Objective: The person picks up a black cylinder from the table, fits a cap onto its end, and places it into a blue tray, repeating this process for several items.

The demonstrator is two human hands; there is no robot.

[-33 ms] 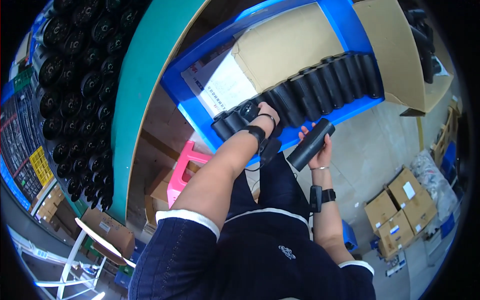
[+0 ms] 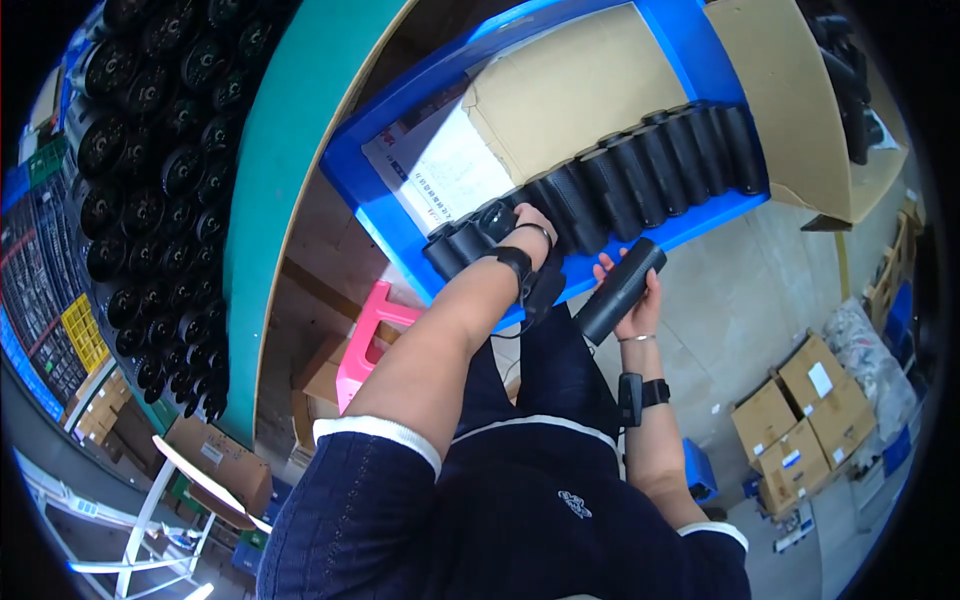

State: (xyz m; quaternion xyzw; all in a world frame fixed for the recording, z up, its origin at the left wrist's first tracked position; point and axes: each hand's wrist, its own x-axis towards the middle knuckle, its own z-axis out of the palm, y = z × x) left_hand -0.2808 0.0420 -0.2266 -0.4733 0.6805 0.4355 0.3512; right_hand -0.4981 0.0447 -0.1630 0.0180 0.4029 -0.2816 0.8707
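Note:
My right hand (image 2: 638, 312) holds a black cylinder (image 2: 622, 292) with a textured surface, tilted, just outside the near edge of a blue bin (image 2: 715, 50). Its fingers curl round the tube. My left hand (image 2: 536, 222) reaches into the bin, closed on a black cylinder (image 2: 497, 217) whose round end shows; its fingertips are partly hidden. To the right of that hand, several black cylinders (image 2: 620, 190) lie side by side in a row along the bin's near wall. A few shorter-looking black cylinders (image 2: 455, 250) lie to its left.
Flat cardboard (image 2: 570, 80) and a white printed sheet (image 2: 450, 170) line the bin. Stacked black round-ended parts (image 2: 140, 200) stand left, beside a green tabletop (image 2: 270, 150). A pink stool (image 2: 365, 340) is below the bin. Cardboard boxes (image 2: 800, 430) sit on the floor right.
The cylinder in my right hand has shifted very slightly left. Otherwise both hands look the same.

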